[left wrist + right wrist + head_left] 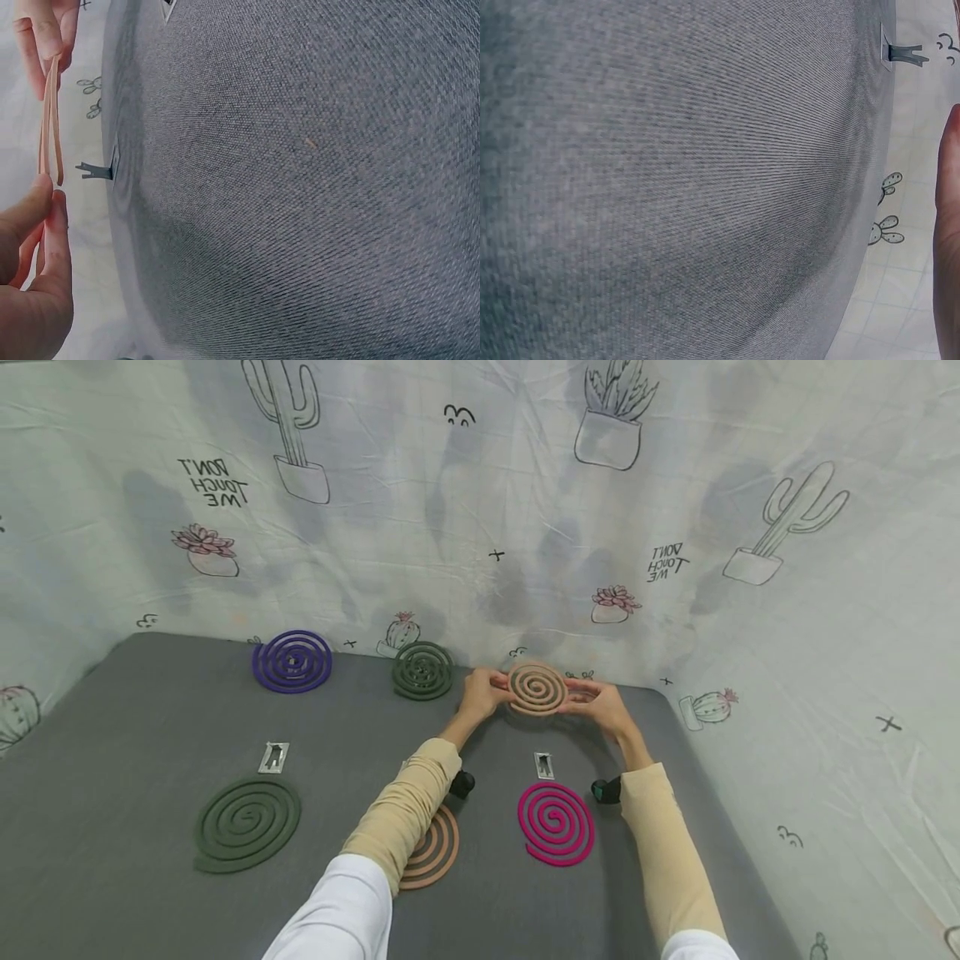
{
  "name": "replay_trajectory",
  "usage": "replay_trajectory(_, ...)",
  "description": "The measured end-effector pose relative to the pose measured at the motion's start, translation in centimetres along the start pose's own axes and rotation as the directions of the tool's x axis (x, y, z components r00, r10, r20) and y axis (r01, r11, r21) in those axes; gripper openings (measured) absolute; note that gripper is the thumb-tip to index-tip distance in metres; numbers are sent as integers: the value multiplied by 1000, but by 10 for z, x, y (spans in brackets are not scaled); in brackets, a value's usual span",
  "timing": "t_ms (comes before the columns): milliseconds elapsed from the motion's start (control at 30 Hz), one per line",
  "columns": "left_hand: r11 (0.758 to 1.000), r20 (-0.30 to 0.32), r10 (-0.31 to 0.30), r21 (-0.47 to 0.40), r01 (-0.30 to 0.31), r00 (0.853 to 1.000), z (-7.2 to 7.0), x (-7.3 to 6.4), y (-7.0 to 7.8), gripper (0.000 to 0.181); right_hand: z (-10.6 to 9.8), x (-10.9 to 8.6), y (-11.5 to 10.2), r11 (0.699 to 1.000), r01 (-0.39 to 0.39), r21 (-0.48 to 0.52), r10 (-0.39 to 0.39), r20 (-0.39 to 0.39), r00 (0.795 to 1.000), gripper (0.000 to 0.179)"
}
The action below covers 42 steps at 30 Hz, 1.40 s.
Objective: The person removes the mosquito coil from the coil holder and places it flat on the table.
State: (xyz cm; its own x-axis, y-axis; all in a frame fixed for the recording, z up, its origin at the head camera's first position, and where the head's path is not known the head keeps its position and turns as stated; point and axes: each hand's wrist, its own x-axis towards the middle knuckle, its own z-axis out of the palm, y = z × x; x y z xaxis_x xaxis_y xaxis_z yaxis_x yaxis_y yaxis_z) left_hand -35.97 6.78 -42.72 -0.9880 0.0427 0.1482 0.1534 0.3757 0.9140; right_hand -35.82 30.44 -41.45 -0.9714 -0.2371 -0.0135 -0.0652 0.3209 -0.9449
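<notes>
tan coil (536, 686), pinched at opposite edges by your left hand (478, 695) and right hand (602, 707), is off the grey table (150, 727) at two o'clock. purple coil (292, 652) at ten and small green coil (422, 682) at twelve look placed; magenta coil (555, 816), second tan coil (437, 852) and large green coil (249, 816), four to eight, seem left. patterned cloth (480, 593) hangs beyond.

Booth-like setting: cactus-print cloth (510, 510) on three sides of grey tabletop (337, 760).
</notes>
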Motion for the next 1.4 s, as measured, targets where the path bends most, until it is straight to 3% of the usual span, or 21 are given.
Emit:
replay_trajectory(233, 1000, 5, 5, 10, -5, 1000, -4, -1, 0, 26, 0, 1, 6, 999, 33, 2, -33, 10, 999, 58)
replay_trajectory(633, 999, 54, -15, 31, 13, 998, 0, -5, 4, 26, -4, -12, 11, 1000, -10, -16, 10, -7, 1000, 58)
replay_trajectory(967, 996, 108, -70, 59, 64, 992, 1, -11, 2, 27, -1, -20, 15, 999, -26, -25, 27, 43, 999, 62)
replay_trajectory(1100, 994, 133, -94, 71, 85, 987, 2, -13, 2, 37, -1, -21, 18, 999, -23, -32, 25, 65, 998, 64)
replay_trajectory(1267, 994, 159, -64, 100, 48, 985, 3, -17, 5, 52, -1, -22, 20, 999, -19, -36, 21, 67, 998, 67)
replay_trajectory(1400, 995, 161, -53, 96, 38, 986, 4, -18, 5, 50, -2, -23, 20, 999, -17, -39, 20, 73, 997, 68)
